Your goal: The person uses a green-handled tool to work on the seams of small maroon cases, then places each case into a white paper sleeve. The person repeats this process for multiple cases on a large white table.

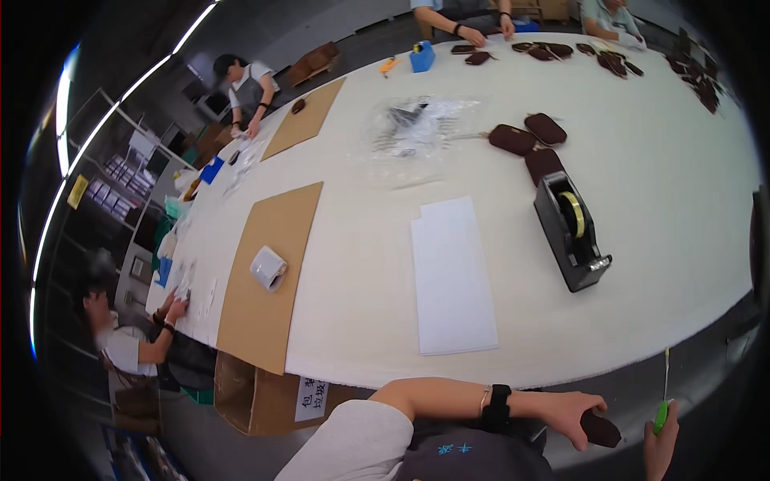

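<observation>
Past the table's near edge, on the right, my left hand is wrapped around a small dark brown pouch. Beside it my right hand grips a screwdriver-like tool by its green handle, its thin shaft pointing up. The tool and the pouch are apart. Three similar brown pouches lie on the white table, one partly behind a black tape dispenser with a yellow roll.
White paper sheets lie near the middle. Left of them a white object sits on a cardboard sheet. Clear plastic bags and more brown pouches are farther off. Several people work around the table. A cardboard box stands below its edge.
</observation>
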The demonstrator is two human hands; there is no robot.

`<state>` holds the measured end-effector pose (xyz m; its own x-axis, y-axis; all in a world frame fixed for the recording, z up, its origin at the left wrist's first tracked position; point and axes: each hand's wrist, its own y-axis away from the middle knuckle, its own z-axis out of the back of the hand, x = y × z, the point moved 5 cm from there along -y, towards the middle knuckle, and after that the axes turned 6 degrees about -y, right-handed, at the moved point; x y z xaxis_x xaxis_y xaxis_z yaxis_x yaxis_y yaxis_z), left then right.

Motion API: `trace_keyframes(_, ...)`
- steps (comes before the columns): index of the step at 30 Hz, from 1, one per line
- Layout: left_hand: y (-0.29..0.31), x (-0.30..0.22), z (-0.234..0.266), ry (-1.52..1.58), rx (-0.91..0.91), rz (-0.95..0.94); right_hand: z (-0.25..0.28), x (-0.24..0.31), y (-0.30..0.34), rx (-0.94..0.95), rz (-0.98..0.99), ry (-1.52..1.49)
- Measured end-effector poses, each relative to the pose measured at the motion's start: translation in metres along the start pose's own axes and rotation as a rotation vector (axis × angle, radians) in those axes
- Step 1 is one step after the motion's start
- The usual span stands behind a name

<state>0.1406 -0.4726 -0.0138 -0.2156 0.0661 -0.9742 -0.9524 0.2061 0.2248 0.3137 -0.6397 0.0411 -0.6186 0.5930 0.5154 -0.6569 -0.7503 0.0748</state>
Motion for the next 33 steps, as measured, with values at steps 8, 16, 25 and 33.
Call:
trace_keyframes(8,0.179,-0.019,0.119,0.635,-0.383,0.105,-0.085,0.045,-0.285,-0.051,0.262,0.080)
trace_keyframes(16,0.285,0.041,0.197,0.417,-0.829,0.326,-0.106,0.065,-0.319,-0.367,0.470,0.124)
trace_keyframes(25,0.267,0.057,0.217,-0.529,-1.013,0.350,-0.071,0.238,-0.118,-0.218,0.761,-0.241)
trace_keyframes(33,0.283,0.069,0.207,-0.589,-0.914,0.280,-0.137,0.292,-0.142,0.079,0.723,-0.386)
